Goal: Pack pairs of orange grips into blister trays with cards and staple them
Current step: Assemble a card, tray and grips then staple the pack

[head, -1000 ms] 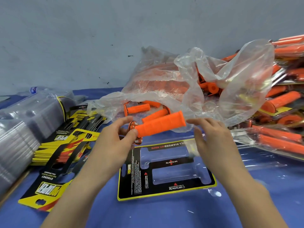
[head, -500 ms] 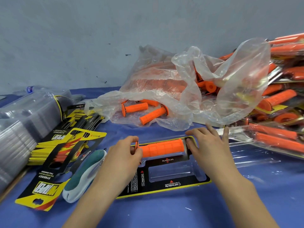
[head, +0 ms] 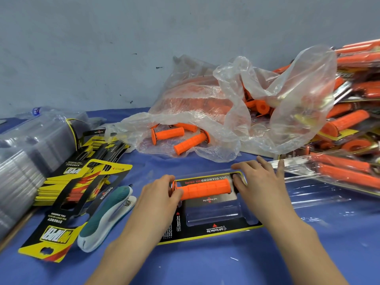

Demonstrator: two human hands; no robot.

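Observation:
An orange grip (head: 205, 189) lies in the far cavity of a clear blister tray (head: 213, 217) that sits over a black and yellow card (head: 205, 233) on the blue table. My left hand (head: 158, 199) holds the grip's flanged left end with curled fingers. My right hand (head: 261, 182) rests at the grip's right end, thumb against the tip and fingers spread over the tray's edge. The near cavity holds nothing. Loose orange grips (head: 181, 136) lie in a clear plastic bag (head: 226, 112) behind the tray.
A teal and white stapler (head: 104, 217) lies left of the tray. Printed cards (head: 67, 194) are piled at the left beside stacked clear trays (head: 22, 153). Packed grip sets (head: 347, 145) are heaped at the right. A grey wall stands behind.
The grip came down from mid-air into the tray's far cavity. Both hands came down with it and now sit at its two ends. The stapler came into view.

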